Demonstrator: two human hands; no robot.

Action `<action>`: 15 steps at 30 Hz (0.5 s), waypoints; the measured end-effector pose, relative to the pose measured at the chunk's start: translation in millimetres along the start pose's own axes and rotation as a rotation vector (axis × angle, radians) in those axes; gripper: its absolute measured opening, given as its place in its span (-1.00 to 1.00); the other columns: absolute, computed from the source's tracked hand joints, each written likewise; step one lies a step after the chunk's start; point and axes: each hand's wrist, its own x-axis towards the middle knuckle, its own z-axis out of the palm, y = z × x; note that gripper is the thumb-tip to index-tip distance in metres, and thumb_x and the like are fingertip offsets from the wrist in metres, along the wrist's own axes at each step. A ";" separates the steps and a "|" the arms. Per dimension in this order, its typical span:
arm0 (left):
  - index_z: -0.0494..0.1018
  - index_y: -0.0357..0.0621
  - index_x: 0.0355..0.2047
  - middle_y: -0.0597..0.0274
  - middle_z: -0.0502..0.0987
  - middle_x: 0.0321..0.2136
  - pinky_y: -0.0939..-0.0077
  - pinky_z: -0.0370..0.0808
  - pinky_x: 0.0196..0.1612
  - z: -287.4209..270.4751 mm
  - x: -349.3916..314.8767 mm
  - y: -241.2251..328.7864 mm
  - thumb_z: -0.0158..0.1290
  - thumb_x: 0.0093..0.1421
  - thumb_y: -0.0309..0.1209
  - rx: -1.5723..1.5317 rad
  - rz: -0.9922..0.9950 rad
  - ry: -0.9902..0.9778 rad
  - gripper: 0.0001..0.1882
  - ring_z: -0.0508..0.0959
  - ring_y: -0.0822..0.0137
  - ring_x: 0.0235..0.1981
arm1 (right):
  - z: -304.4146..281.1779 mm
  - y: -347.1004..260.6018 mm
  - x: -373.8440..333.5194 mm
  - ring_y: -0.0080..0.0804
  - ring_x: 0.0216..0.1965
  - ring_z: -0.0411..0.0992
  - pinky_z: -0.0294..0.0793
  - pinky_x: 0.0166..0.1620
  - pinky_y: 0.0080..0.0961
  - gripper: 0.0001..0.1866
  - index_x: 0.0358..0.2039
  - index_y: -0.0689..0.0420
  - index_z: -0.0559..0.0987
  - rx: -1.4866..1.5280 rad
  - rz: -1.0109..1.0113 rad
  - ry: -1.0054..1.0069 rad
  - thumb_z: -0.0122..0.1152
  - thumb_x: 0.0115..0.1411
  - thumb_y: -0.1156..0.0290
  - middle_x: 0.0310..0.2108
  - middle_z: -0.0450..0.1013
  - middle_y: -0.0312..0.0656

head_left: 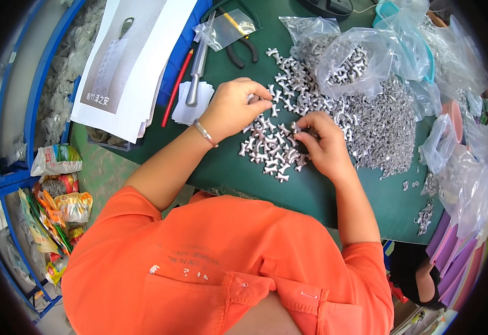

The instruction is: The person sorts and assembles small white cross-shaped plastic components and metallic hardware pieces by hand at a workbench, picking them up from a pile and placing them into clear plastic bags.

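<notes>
Small silver bone-shaped metal pieces [272, 149] lie in a loose pile on the green table, between and in front of my hands. My left hand [235, 107] is over the pile's left edge, thumb and fingers pinched together. A bit of silver shows at that pinch, too small to name. On the right side of the pile, my right hand [326, 146] has index finger and thumb closed on a bone-shaped piece [295, 127]. A second spread of bone-shaped pieces [297, 84] reaches back from there toward a clear plastic bag [361, 61] holding more of them.
A large heap of tiny silver parts [386, 125] covers the table's right side, beside more plastic bags [467, 184]. Toward the left are a red pencil [177, 87], a metal tapered rod [197, 72], black-handled pliers [243, 53] and printed sheets [129, 61]. Blue shelving [34, 106] stands farther left.
</notes>
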 end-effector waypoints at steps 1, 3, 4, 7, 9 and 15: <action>0.55 -0.24 -0.42 0.25 0.46 -0.55 0.57 0.40 -0.42 0.9 3.0 2.6 0.22 -0.07 -0.47 0.121 0.034 -0.037 -0.83 0.46 0.40 -0.55 | -1.3 2.1 -4.4 -0.44 -0.49 0.37 0.37 -0.39 -0.60 -0.88 -0.36 0.21 0.48 0.245 0.130 -0.020 0.18 0.04 0.55 -0.38 0.38 -0.24; 0.54 -0.24 -0.42 0.16 0.43 -0.57 0.48 0.40 -0.45 7.3 5.6 1.2 0.25 -0.13 -0.42 0.325 0.101 -0.098 -0.76 0.48 0.26 -0.56 | -7.0 3.8 -15.1 -0.70 -0.54 0.24 0.22 -0.53 -0.76 -0.82 -0.25 0.20 0.47 0.864 0.424 -0.061 0.15 0.10 0.57 -0.35 0.36 -0.32; 0.54 -0.19 -0.43 0.08 0.48 -0.45 0.28 0.45 -0.32 12.3 5.8 -3.3 0.21 -0.10 -0.35 0.417 0.060 -0.148 -0.78 0.51 0.08 -0.45 | -3.9 5.4 -17.5 -0.71 -0.58 0.16 0.10 -0.59 -0.80 -0.72 -0.10 0.19 0.42 1.126 0.366 -0.032 0.10 0.13 0.55 -0.33 0.35 -0.26; 0.52 -0.25 -0.44 0.15 0.42 -0.57 0.44 0.41 -0.47 17.6 6.3 -4.6 0.24 -0.15 -0.46 0.444 0.178 -0.090 -0.77 0.47 0.25 -0.55 | -5.4 1.7 -21.1 -0.69 -0.60 0.10 0.09 -0.62 -0.80 -0.65 0.01 0.20 0.35 1.454 0.358 -0.065 0.03 0.20 0.50 -0.31 0.32 -0.21; 0.52 -0.24 -0.45 0.20 0.41 -0.57 0.52 0.40 -0.48 15.9 8.6 0.6 0.22 -0.12 -0.51 0.276 0.084 -0.174 -0.82 0.47 0.36 -0.56 | -4.1 9.1 -23.9 -0.67 -0.59 0.11 0.11 -0.63 -0.79 -0.68 0.01 0.23 0.34 1.617 0.393 -0.110 -0.03 0.24 0.47 -0.32 0.32 -0.18; 0.47 -0.26 -0.38 0.25 0.50 -0.49 0.81 0.24 -0.64 11.4 -12.6 16.2 0.10 0.11 -0.51 -0.714 -0.330 -0.231 -0.92 0.33 0.64 -0.65 | 5.3 16.4 -24.2 -0.64 -0.58 0.14 0.14 -0.62 -0.78 -0.71 -0.05 0.28 0.34 1.891 0.485 -0.101 -0.03 0.24 0.44 -0.32 0.34 -0.10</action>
